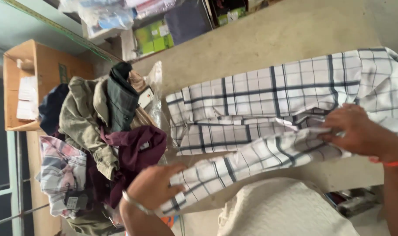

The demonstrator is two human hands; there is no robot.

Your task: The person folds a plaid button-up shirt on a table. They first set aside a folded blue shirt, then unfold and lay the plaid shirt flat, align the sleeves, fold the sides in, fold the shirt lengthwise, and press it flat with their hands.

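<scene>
We grip checked shirt (pixel 269 113) sleeve: left hand (pixel 157 185) pinches cuff, right hand (pixel 361 131) clamps fold. Risk: sleeve slips, snags clothes pile (pixel 98 144) beside shirt.

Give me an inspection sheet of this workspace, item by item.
Surface: beige table, mostly covered by cloth.
Job's things: white checked shirt spread flat, one sleeve folded across.
Clutter: heap of garments, olive, maroon, dark green and plaid.
Grips: left hand holds the sleeve's cuff end; right hand pinches the sleeve near the shoulder.
Cables: nothing seen.
Surroundings: cardboard box; packed shelves behind.
</scene>
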